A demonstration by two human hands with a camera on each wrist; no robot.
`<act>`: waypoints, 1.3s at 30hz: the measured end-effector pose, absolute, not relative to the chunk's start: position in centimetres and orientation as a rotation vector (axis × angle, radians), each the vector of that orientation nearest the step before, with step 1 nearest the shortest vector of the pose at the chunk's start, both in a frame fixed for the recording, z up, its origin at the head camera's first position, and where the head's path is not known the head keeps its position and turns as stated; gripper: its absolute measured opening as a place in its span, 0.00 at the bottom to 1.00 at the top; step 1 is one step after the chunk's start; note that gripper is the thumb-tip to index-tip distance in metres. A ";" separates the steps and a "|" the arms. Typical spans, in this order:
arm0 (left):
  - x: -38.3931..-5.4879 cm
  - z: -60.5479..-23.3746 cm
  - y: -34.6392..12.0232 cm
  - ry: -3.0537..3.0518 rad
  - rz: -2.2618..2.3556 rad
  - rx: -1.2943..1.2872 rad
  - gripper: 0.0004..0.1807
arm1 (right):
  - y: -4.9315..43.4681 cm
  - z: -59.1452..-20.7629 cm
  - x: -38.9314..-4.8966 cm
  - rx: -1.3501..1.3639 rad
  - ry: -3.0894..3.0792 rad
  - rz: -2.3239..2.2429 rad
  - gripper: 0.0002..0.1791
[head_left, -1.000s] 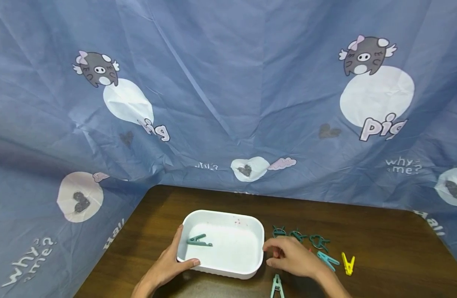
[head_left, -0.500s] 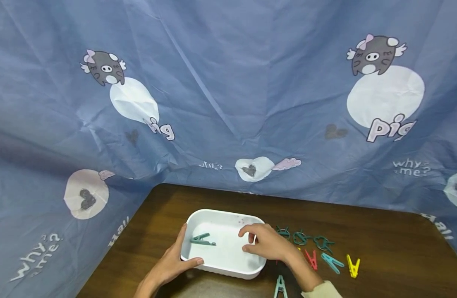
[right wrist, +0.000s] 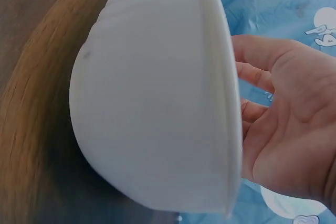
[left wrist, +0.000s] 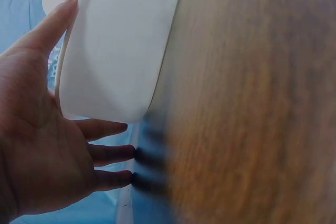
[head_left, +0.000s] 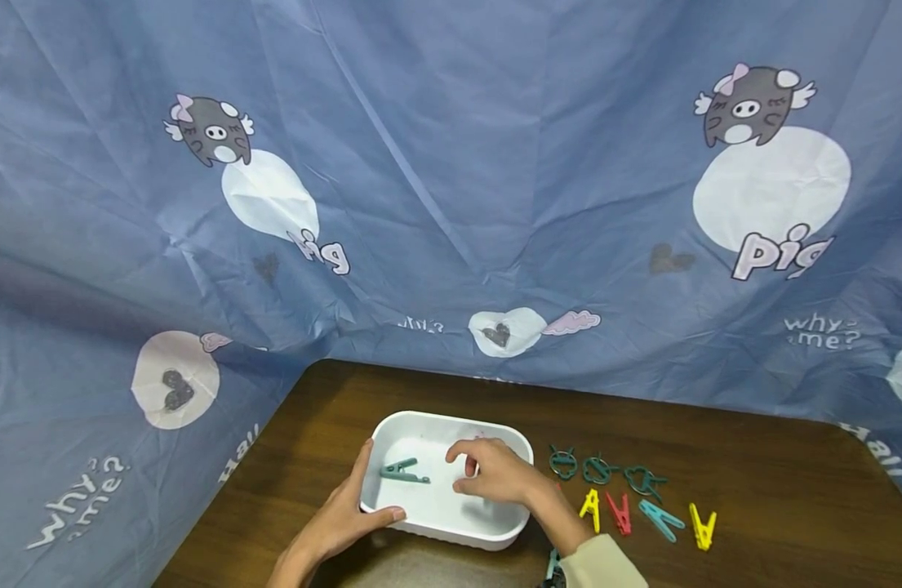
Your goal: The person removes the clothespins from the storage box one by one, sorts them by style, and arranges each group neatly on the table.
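A white tub (head_left: pixel 451 536) stands on the table with a dark green clothespin (head_left: pixel 402 471) lying inside at its left. My left hand (head_left: pixel 340 506) rests on the tub's left front corner, thumb on the rim and the other fingers along the side. In the left wrist view, the fingers of that hand (left wrist: pixel 47 129) are straight and spread by the tub wall (left wrist: pixel 121 40). Over the tub's right half hovers my right hand (head_left: pixel 495 471), fingers loosely bent, thumb and forefinger apart. Nothing shows between them. The tub's rim (right wrist: pixel 236 129) hides its fingertips in the right wrist view.
Right of the tub lie a yellow clothespin (head_left: pixel 591 508), a red one (head_left: pixel 619 514), a light blue one (head_left: pixel 661 520) and another yellow one (head_left: pixel 703 527). Several dark green wire-ring clips (head_left: pixel 596 469) lie behind them. The right forearm partly covers a mint clothespin (head_left: pixel 553 562).
My right hand has moved left from beside the tub's right end to above its inside, uncovering the yellow and red clothespins. My left hand stays at the corner. The head view has shifted slightly.
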State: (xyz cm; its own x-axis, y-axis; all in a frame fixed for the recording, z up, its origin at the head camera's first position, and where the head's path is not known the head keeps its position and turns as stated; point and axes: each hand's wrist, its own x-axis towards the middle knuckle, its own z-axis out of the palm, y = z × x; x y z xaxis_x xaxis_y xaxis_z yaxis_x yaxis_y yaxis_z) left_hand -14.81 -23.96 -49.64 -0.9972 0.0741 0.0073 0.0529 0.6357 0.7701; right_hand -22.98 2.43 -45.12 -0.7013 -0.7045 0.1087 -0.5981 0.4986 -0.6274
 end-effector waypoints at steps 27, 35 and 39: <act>-14.9 -49.6 -24.3 2.794 1.356 0.119 0.66 | -2.5 -47.5 -24.2 -1.035 2.565 -1.040 0.21; -14.9 -49.9 -24.2 2.806 1.350 0.128 0.66 | -3.3 -48.0 -24.1 -1.022 2.565 -1.055 0.22; -14.8 -49.8 -24.2 2.810 1.360 0.132 0.66 | -3.6 -48.1 -24.1 -0.999 2.578 -1.043 0.23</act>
